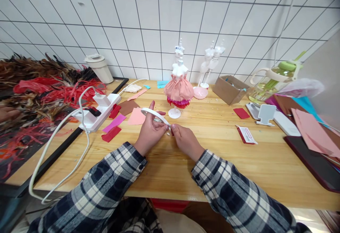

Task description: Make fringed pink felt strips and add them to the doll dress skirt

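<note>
My left hand (pixel 152 131) is closed around a narrow white roll of tape (pixel 148 111), its thumb and fingers near the roll's lower edge. Pinched together, the fingertips of my right hand (pixel 186 139) meet that same edge, at the tape's end; a small dark red spot shows there, too small to name. Just behind the hands stands a white mini dress form (pixel 180 69) on a round base, wearing a pink gathered paper skirt (pixel 178 87) over a magenta and red fringe. Pink paper (pixel 136 117) lies left of the roll.
A white power strip (pixel 98 114) with cables stands at left, near feathers (pixel 34 70) and another person's hand (pixel 8 113). Behind are more dress forms (pixel 208 58), a pink dish (pixel 200 92) and a cardboard box (pixel 228 90). At right are a bottle (pixel 276 80), phone stand (pixel 266 114) and papers (pixel 313 130).
</note>
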A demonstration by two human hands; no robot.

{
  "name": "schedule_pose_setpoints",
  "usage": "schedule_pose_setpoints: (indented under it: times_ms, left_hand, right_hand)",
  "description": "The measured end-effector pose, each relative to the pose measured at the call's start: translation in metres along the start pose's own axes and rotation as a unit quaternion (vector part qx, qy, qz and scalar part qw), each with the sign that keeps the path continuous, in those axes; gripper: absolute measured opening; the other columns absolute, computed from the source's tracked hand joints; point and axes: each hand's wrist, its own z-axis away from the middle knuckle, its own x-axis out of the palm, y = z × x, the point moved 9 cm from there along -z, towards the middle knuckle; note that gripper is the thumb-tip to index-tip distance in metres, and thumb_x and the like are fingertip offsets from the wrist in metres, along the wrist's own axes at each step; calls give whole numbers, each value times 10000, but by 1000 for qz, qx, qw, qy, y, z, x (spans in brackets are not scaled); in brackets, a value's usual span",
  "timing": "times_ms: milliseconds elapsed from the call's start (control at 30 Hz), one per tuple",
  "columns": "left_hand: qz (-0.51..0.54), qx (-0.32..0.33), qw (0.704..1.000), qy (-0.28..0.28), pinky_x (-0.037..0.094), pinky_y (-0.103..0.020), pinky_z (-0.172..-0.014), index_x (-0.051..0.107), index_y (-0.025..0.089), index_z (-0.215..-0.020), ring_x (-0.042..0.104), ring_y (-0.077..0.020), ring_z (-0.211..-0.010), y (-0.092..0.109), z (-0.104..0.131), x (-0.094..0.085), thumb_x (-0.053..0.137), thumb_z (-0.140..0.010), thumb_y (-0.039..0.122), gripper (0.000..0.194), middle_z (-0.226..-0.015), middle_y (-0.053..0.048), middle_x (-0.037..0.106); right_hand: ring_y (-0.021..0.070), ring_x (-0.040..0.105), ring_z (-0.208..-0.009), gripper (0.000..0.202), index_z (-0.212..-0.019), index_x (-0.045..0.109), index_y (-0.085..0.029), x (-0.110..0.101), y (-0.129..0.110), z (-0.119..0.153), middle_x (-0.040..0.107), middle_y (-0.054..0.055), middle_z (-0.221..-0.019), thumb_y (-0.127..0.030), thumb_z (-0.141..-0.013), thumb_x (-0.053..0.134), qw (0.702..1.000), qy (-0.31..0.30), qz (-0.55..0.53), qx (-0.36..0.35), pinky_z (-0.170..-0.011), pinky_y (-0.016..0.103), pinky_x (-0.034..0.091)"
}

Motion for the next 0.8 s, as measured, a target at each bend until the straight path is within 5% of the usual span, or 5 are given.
schedule_pose_setpoints:
  times_ms: [800]
  left_hand:
    - [24, -4, 1000, -12, 566, -254, -659, 122, 316, -1486, 632, -93, -693, 0, 2, 1, 699, -730, 237, 954, -1233, -99, 528]
  right_hand:
    - [160, 556, -669, 381, -859, 541, -209, 3, 1, -2, 627, 36, -754, -382, -1004, 234, 999, 31, 40, -18, -601, 266, 337]
